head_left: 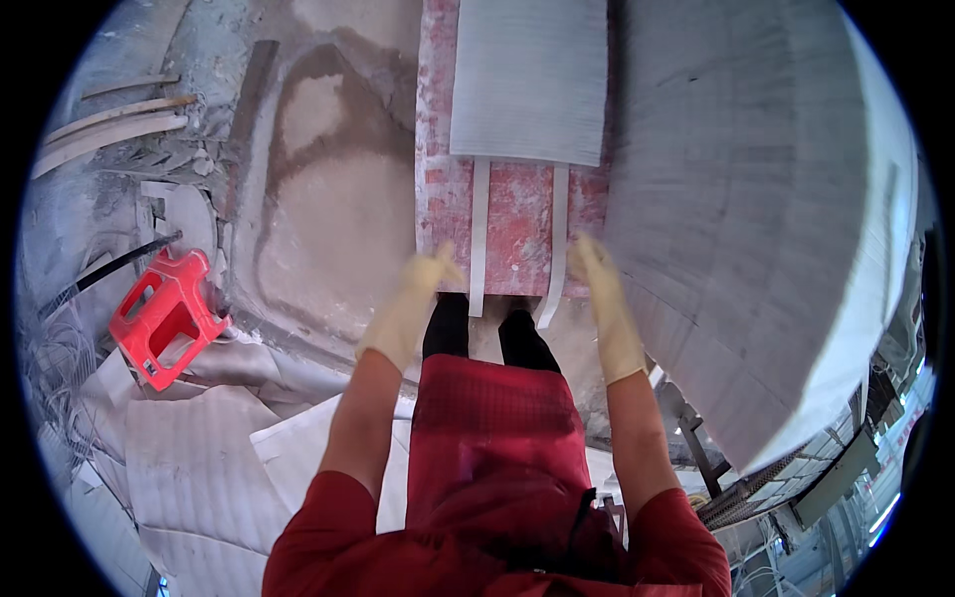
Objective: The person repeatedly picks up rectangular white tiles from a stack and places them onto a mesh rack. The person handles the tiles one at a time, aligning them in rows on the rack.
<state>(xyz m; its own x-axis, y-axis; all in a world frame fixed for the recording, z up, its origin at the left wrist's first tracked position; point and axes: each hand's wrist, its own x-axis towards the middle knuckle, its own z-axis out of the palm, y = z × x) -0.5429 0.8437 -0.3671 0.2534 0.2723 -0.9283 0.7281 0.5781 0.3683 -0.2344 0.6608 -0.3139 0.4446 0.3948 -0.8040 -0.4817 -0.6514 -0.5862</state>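
Left hand (423, 284) and right hand (601, 284) (blurred; I cannot tell their grip) flank two pale straps (479, 237); seemingly strap-arranging; next probably calls for pinching loose ends.

Left hand (426, 279), right hand (597, 274) motion-blurred; pale sheet (529, 80), red table (519, 214) cut off by top edge.

A pale, whitish rectangular sheet (529, 80) with faint lines across it is lying flat on a scuffed red worktop (519, 219), its near edge crossing the surface and its far end running out of view. Two narrow off-white strips are extending from that near edge, well apart and roughly parallel. The left strip (479, 234) is running almost straight; the right strip (558, 234) is bending leftward at its loose end. Both are overhanging the worktop's near edge.
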